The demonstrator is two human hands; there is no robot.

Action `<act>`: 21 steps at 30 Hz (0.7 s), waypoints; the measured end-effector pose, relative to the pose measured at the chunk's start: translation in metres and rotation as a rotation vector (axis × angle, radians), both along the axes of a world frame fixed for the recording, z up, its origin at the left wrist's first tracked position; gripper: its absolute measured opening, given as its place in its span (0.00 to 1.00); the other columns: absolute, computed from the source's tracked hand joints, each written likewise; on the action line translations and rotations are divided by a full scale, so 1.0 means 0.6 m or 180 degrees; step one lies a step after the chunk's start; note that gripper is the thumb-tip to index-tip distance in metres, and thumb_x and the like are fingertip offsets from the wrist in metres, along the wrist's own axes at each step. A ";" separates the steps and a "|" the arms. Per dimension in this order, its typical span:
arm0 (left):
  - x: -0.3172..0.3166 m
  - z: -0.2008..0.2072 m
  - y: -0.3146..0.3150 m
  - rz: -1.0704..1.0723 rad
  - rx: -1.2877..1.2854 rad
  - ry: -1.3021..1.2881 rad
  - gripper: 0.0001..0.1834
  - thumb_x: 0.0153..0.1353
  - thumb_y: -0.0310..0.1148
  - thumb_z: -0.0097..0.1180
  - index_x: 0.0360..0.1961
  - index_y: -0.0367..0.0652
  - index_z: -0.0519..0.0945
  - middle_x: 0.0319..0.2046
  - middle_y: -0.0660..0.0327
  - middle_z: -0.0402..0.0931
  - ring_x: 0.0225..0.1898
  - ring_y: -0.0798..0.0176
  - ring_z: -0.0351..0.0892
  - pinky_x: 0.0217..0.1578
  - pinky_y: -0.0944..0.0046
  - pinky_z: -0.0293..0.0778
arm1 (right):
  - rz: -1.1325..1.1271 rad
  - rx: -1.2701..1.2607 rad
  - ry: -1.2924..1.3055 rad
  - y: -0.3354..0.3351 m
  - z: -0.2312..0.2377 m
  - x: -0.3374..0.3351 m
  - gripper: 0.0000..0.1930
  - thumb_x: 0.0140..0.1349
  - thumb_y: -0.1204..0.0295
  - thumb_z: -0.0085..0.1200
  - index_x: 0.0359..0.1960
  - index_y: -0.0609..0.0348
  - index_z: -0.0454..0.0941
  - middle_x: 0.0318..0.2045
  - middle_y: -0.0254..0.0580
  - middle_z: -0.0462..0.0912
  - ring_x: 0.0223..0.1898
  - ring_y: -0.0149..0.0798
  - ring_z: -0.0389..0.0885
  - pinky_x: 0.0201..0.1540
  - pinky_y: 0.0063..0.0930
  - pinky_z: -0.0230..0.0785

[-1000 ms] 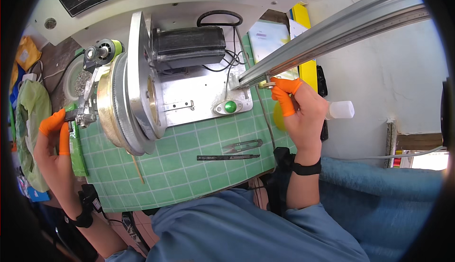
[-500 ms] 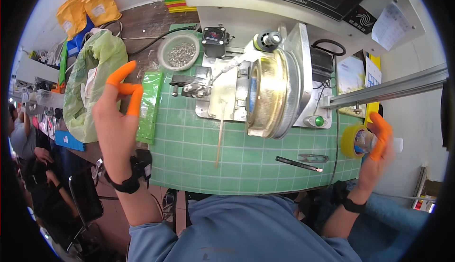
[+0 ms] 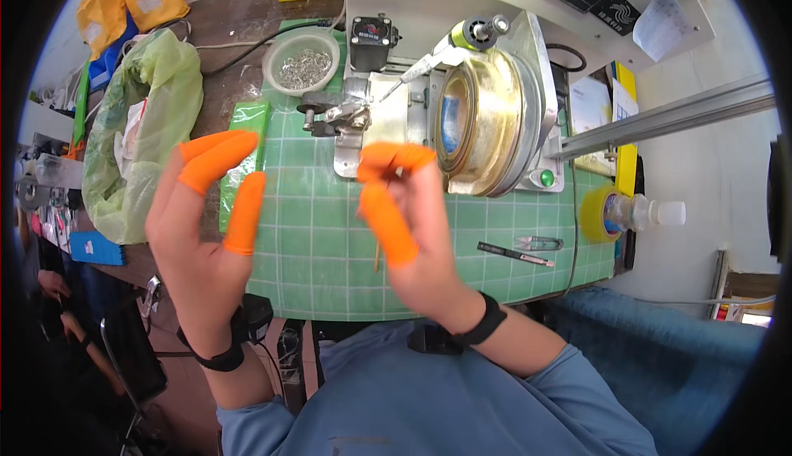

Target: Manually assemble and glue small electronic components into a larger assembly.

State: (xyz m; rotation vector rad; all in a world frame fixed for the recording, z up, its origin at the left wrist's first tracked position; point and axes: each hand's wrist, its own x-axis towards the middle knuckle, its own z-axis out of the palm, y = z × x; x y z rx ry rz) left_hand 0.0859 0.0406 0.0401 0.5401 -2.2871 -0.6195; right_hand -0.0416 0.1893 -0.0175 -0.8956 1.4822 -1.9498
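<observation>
My left hand (image 3: pixel 206 217), with orange finger cots, is raised over the near left of the green cutting mat (image 3: pixel 305 283). Its fingers are apart and nothing shows between them. Beside it lies a green packet (image 3: pixel 241 167). My right hand (image 3: pixel 412 225), also in orange cots, is in front of the bench machine's metal plate (image 3: pixel 386 118). Its thumb and index fingertips come close together in a pinch; anything between them is hidden. A thin wooden stick (image 3: pixel 377 258) shows partly below that hand. A large tape roll (image 3: pixel 487 126) sits on the machine, right of the plate.
A round tub (image 3: pixel 301 60) of small metal parts stands behind the packet. A green plastic bag (image 3: pixel 177 93) lies at left. At right are a black pen-like tool (image 3: pixel 516 254), thread snips (image 3: pixel 539 243), a yellow tape roll (image 3: pixel 596 215) and a clear bottle (image 3: pixel 639 213).
My right hand has swung left from beside the bottle to the front of the metal plate, its fingers now curled together. My left hand has lowered slightly, thumb and fingers spread. The view has shifted slightly.
</observation>
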 end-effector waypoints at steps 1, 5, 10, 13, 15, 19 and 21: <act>0.007 -0.004 -0.001 0.0082 0.0084 -0.0006 0.14 0.57 0.20 0.67 0.47 0.36 0.85 0.45 0.51 0.84 0.47 0.51 0.84 0.51 0.60 0.76 | -0.0320 -0.0078 -0.0492 -0.014 -0.006 -0.007 0.21 0.72 0.75 0.60 0.63 0.61 0.67 0.45 0.36 0.72 0.38 0.25 0.71 0.46 0.21 0.69; 0.014 0.006 -0.002 0.0132 0.0266 0.0106 0.13 0.59 0.21 0.66 0.46 0.36 0.85 0.45 0.53 0.84 0.48 0.55 0.83 0.53 0.61 0.74 | -0.0605 -0.0198 -0.0344 -0.059 -0.008 -0.017 0.17 0.75 0.73 0.56 0.61 0.60 0.66 0.44 0.33 0.71 0.38 0.22 0.68 0.46 0.19 0.67; -0.033 0.051 -0.040 -0.0459 0.0153 -0.0237 0.14 0.66 0.23 0.63 0.52 0.32 0.83 0.49 0.57 0.84 0.50 0.64 0.82 0.57 0.66 0.73 | -0.0635 -0.0475 -0.0344 -0.081 -0.020 -0.037 0.10 0.79 0.73 0.50 0.57 0.59 0.68 0.45 0.32 0.72 0.39 0.22 0.67 0.47 0.19 0.64; -0.094 0.055 -0.060 -0.0975 0.0594 0.0052 0.14 0.69 0.25 0.60 0.54 0.32 0.82 0.49 0.56 0.84 0.51 0.64 0.83 0.57 0.65 0.73 | -0.0845 -0.0537 -0.0368 -0.073 -0.050 -0.033 0.08 0.80 0.73 0.47 0.56 0.57 0.70 0.46 0.32 0.73 0.41 0.23 0.68 0.48 0.21 0.65; -0.151 0.056 -0.067 -0.1375 0.0934 0.0181 0.15 0.73 0.30 0.57 0.56 0.33 0.81 0.52 0.56 0.84 0.54 0.64 0.82 0.59 0.64 0.72 | -0.0901 -0.0494 -0.0264 -0.072 -0.058 -0.032 0.08 0.81 0.72 0.46 0.56 0.57 0.71 0.47 0.32 0.74 0.43 0.24 0.70 0.50 0.22 0.65; -0.263 0.026 -0.109 -0.2297 -0.1294 0.0778 0.21 0.72 0.32 0.54 0.63 0.38 0.79 0.57 0.53 0.82 0.56 0.57 0.82 0.58 0.61 0.75 | -0.0840 -0.0610 -0.0844 -0.087 -0.041 -0.023 0.07 0.81 0.71 0.45 0.55 0.55 0.70 0.44 0.30 0.72 0.40 0.25 0.68 0.46 0.20 0.64; -0.289 0.009 -0.091 -0.3323 0.0984 0.0441 0.25 0.77 0.37 0.46 0.69 0.38 0.74 0.63 0.50 0.78 0.62 0.55 0.79 0.62 0.60 0.73 | -0.0883 -0.0564 -0.0830 -0.091 -0.038 -0.032 0.07 0.81 0.70 0.44 0.55 0.55 0.70 0.43 0.30 0.72 0.40 0.24 0.68 0.46 0.20 0.63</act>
